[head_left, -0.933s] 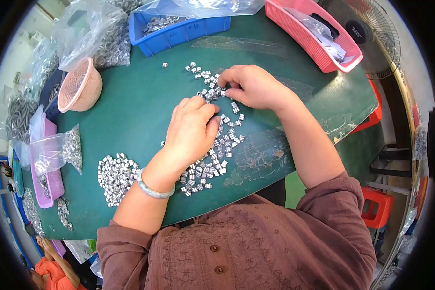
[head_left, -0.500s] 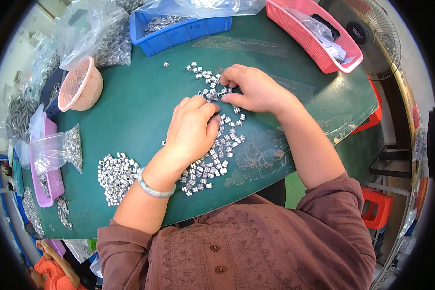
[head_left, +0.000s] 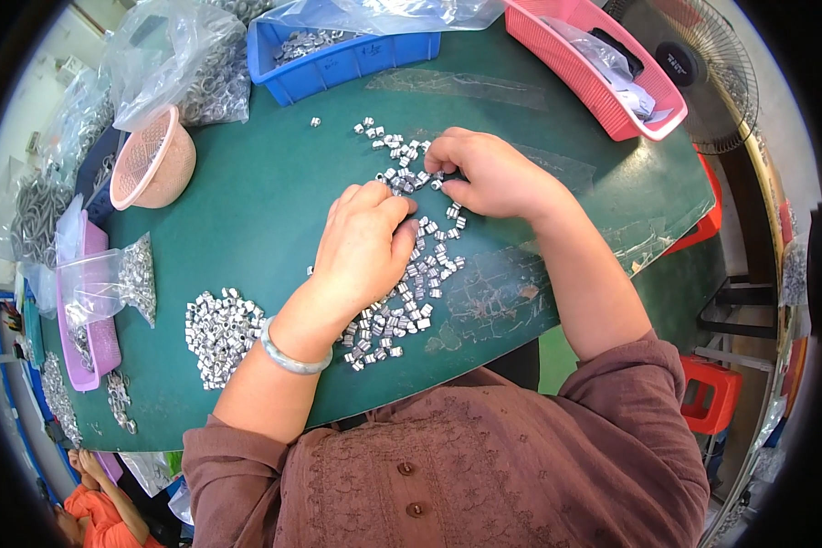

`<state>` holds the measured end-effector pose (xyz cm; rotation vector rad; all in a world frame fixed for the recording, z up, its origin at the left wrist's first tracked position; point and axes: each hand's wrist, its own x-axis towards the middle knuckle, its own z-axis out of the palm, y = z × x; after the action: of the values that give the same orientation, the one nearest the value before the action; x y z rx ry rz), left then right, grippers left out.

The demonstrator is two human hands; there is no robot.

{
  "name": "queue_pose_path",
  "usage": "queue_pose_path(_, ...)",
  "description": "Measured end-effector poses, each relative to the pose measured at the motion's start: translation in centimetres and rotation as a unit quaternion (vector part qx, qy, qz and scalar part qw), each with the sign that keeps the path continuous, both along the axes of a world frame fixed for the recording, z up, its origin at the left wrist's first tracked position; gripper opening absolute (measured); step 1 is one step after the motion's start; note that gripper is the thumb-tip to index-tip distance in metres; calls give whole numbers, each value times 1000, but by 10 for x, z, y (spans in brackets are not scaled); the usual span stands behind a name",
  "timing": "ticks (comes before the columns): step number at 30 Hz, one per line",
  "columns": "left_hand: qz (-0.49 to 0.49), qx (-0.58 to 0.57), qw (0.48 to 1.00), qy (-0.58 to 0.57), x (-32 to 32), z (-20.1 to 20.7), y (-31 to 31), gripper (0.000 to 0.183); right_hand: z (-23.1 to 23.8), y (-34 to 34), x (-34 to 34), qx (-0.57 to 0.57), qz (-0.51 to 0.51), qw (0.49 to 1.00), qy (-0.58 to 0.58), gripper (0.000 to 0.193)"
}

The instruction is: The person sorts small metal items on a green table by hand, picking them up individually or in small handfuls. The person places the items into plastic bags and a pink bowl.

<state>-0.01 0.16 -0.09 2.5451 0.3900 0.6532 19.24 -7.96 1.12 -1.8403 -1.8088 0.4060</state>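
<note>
little has shifted since the earlier frames: both hands stay bent over the same scatter of small silver metal sleeves (head_left: 402, 274) on the green worktop (head_left: 247, 219), fingertips meeting near its top.

the left hand (head_left: 365, 247) lies curled, palm down, over the scatter, fingertips pinching at pieces. the right hand (head_left: 489, 173) is curled too, thumb and fingers closed on what looks like one or two sleeves; exactly what it grips is hidden.

a tidier heap of sleeves (head_left: 219, 333) sits to the left, apart from the loose scatter. judging by that, some sorting looks done, while most of the scatter remains.

a blue bin (head_left: 356, 59), pink basket (head_left: 603, 73) and pink strainer bowl (head_left: 151, 160) ring the far edge.
</note>
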Motion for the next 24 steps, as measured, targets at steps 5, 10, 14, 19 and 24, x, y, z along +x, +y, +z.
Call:
queue_pose_path(5, -2, 2, 1000, -3, 0, 0, 0, 15, 0, -1, 2, -13, -4, 1000, 8, 23)
queue_pose_path(10, -4, 1, 1000, -2, 0, -1, 0, 15, 3, -3, 3, -21, 8, 1000, 9, 24)
queue_pose_path(14, -3, 4, 1000, -4, 0, 0, 0, 15, 5, -4, 2, -37, 5, 999, 12, 26)
queue_pose_path(19, -4, -1, 1000, -2, 0, 1, -1, 15, 6, -8, 2, -19, 10, 1000, 8, 25)
queue_pose_path(24, -3, 0, 1000, -3, -1, 1, 0, 15, 9, -7, 0, -31, 8, 999, 17, 22)
